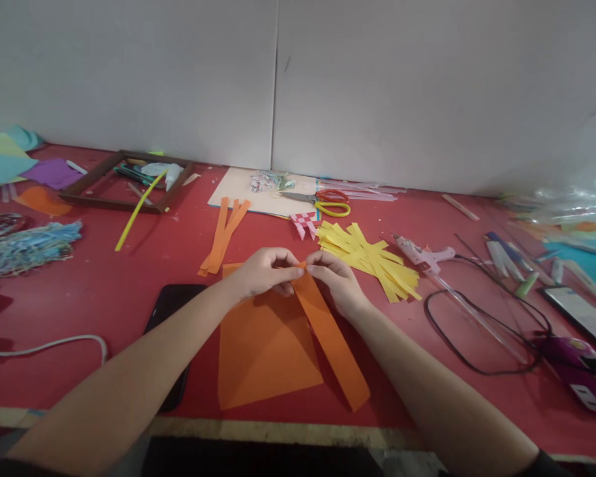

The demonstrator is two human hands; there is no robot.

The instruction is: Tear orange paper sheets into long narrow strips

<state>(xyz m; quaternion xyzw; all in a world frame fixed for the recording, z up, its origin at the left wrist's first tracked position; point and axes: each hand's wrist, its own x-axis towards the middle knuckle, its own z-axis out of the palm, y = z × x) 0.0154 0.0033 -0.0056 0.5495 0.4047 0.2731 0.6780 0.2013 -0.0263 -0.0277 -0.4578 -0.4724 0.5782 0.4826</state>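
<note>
My left hand (pixel 265 271) and my right hand (pixel 335 275) meet at the middle of the red table, each pinching the far end of a long orange paper strip (pixel 332 341). The strip runs from my fingertips back toward me, down to the right. Beneath it lies a larger orange paper sheet (pixel 263 351). Both hands have their fingers closed on the strip's end.
Orange strips (pixel 223 235) lie beyond my left hand, a heap of yellow strips (pixel 367 258) beyond my right. Scissors (pixel 328 202) rest on a beige card. A glue gun (pixel 424 255) with its black cord (pixel 477 338) sits right. A dark phone (pixel 171 308) lies left; a wooden frame (pixel 126 179) far left.
</note>
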